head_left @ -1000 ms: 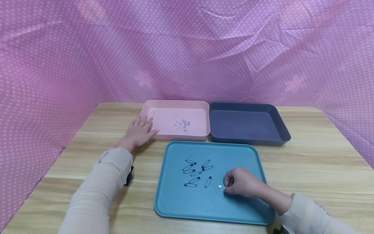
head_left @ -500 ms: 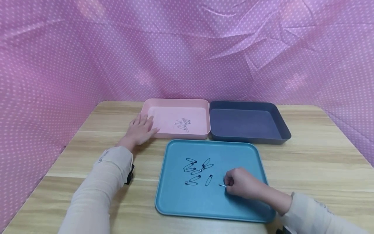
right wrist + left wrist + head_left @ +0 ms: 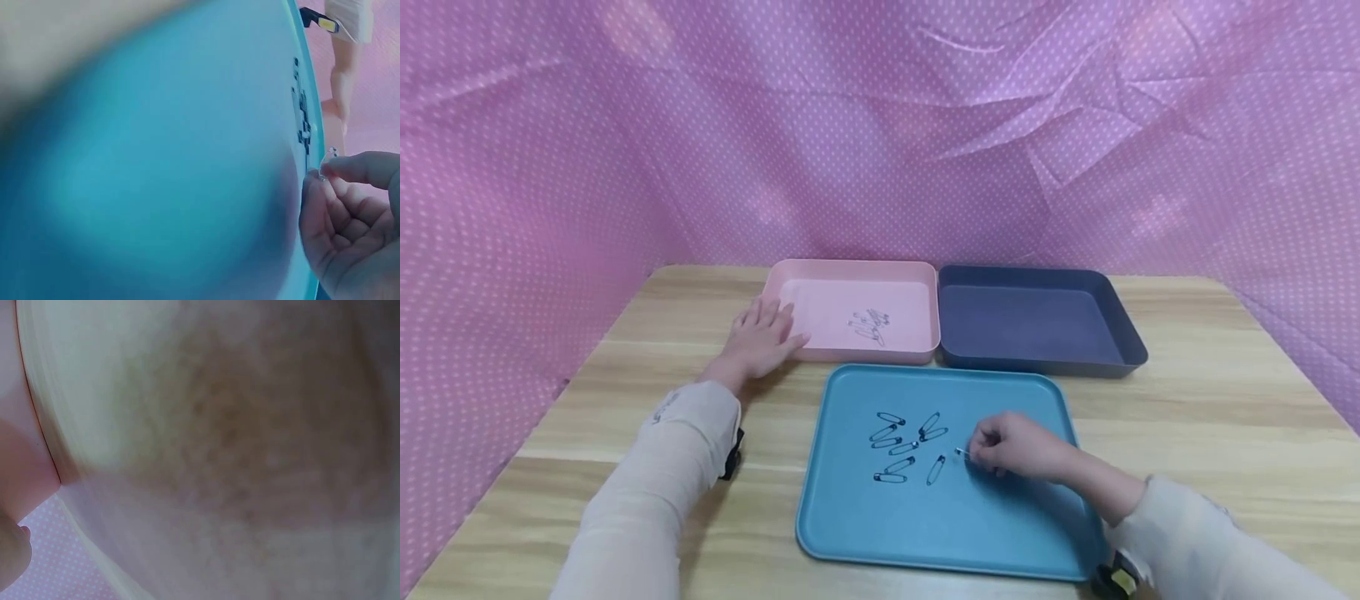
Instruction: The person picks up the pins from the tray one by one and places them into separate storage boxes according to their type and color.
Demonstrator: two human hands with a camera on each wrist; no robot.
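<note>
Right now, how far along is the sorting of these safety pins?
Partly done. A small heap of silver pins already lies in the pink tray. The right hand pinches one pin above the teal tray. Eight dark pins remain there, and the dark tray looks bare. The left hand rests at the pink tray's corner.

Teal tray (image 3: pixel 1000 533), pink tray (image 3: pixel 850 271), dark grey tray (image 3: pixel 1120 321), black pins (image 3: pixel 902 446), pale wood table (image 3: pixel 1225 417), purple white-dotted cloth (image 3: pixel 625 125), beige sleeves (image 3: pixel 647 492).

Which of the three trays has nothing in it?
The dark grey tray, back right. The pink tray beside it holds a small cluster of safety pins, and the teal tray in front holds scattered pins.
</note>
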